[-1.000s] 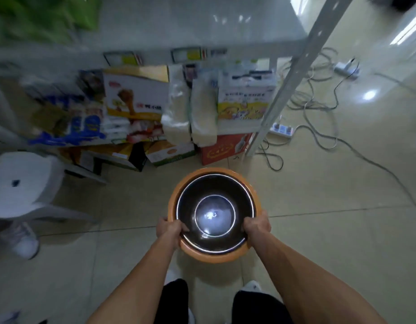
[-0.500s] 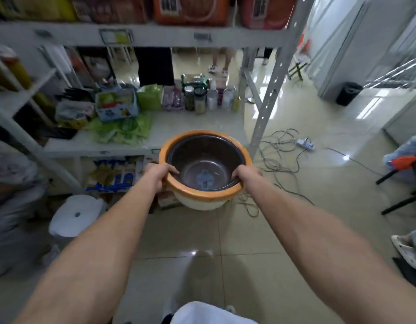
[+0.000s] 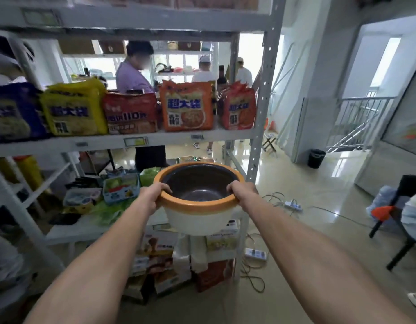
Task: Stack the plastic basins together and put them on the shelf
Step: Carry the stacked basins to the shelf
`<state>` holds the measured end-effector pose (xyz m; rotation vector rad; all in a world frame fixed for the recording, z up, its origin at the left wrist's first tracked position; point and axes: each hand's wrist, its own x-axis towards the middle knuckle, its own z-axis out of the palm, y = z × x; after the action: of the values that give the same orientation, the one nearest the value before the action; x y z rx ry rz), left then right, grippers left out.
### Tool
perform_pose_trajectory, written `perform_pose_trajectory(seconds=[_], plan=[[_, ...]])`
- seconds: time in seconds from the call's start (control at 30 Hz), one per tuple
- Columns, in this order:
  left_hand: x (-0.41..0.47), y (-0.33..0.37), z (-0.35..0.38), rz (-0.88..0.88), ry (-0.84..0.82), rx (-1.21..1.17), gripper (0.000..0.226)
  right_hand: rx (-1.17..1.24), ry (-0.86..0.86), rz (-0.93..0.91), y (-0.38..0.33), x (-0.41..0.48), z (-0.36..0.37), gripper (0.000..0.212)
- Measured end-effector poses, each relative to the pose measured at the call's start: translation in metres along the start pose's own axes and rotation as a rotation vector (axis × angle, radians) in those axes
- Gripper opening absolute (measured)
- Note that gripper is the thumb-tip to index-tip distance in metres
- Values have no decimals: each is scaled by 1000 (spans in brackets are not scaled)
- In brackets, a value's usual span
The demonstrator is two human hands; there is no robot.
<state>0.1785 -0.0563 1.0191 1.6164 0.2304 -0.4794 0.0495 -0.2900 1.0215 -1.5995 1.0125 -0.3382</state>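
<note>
I hold a stack of nested plastic basins [image 3: 198,218] in front of me: a dark inner basin sits inside a white one with an orange rim. My left hand [image 3: 153,195] grips the rim on its left side and my right hand [image 3: 242,191] grips it on the right. The stack hangs in the air at the height of the white metal shelf's [image 3: 69,226] middle board, near the shelf's right upright post [image 3: 260,127].
Noodle packets [image 3: 187,105] fill the board above. Small boxes, bottles and green bags [image 3: 113,206] crowd the middle board's left part. Cartons sit on the bottom level. Cables and power strips [image 3: 292,205] lie on the floor right of the post. People stand behind the shelf; a chair [image 3: 403,220] is at the right.
I have lifted the basin stack from near the floor up to the middle board's height, and my view has risen from the bottom level to the noodle packets.
</note>
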Motion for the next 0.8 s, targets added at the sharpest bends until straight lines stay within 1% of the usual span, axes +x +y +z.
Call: perform_pose_trajectory(seconds=[0.1, 0.17, 0.33, 0.4, 0.5, 0.67, 0.8], plan=[[4, -1, -6, 5, -10, 26, 29, -4, 22, -7, -4, -3, 7, 54], [12, -4, -11, 3, -8, 30, 28, -14, 25, -6, -4, -1, 17, 59], [36, -12, -23, -20, 5, 42, 21, -49, 15, 32, -2, 15, 43, 59], [46, -14, -27, -17, 10, 50, 18, -56, 23, 34, 1, 22, 52, 57], [63, -17, -29, -10, 18, 50, 20, -73, 25, 37, 4, 33, 64, 46], [102, -24, -17, -17, 47, 88, 9, -105, 21, 42, 12, 77, 81, 48], [146, -31, 4, -41, 70, 61, 17, -140, 4, 61, 15, 126, 91, 46]])
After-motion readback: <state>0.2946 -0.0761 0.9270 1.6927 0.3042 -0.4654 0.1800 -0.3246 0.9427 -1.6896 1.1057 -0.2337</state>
